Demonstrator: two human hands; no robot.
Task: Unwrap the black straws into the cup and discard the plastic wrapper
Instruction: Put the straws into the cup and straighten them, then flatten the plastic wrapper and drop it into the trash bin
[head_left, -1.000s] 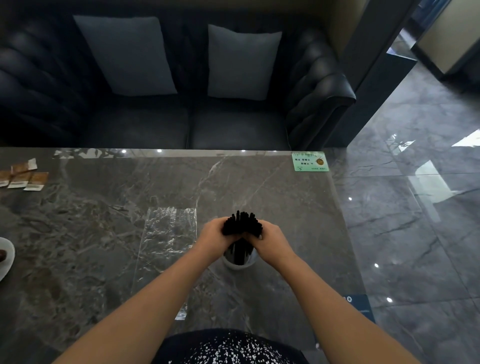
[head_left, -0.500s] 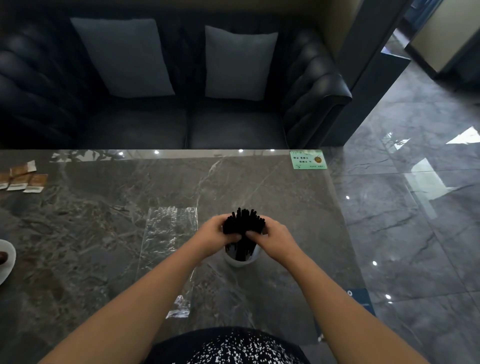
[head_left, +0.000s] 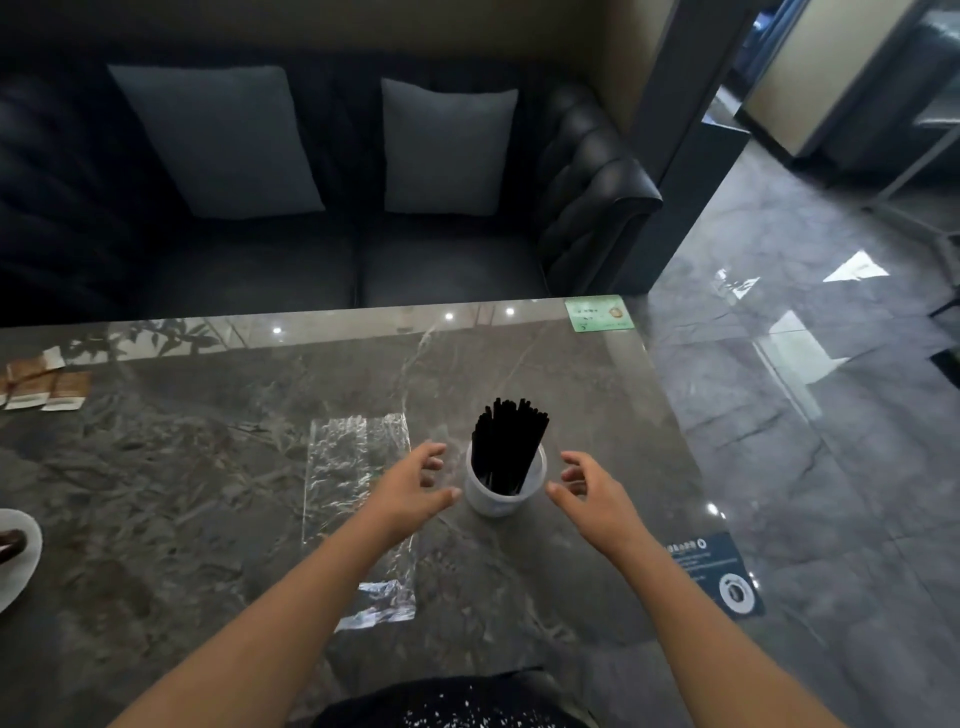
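Observation:
A bundle of black straws (head_left: 508, 441) stands upright in a white cup (head_left: 500, 498) on the dark marble table (head_left: 208, 467). My left hand (head_left: 415, 486) hovers just left of the cup, fingers apart and holding nothing. My right hand (head_left: 589, 488) hovers just right of the cup, also spread and holding nothing. Neither hand touches the cup or the straws. The clear plastic wrapper (head_left: 353, 488) lies flat on the table to the left of the cup, partly under my left forearm.
Brown sachets (head_left: 44, 384) lie at the table's far left. A white plate (head_left: 15, 556) sits at the left edge. A green sticker (head_left: 598, 313) and a dark blue sticker (head_left: 719, 574) mark the right corners. A black sofa (head_left: 311, 208) stands behind the table.
Both hands have let go of the straws and moved apart to either side of the cup. The straws now stand on their own in the cup.

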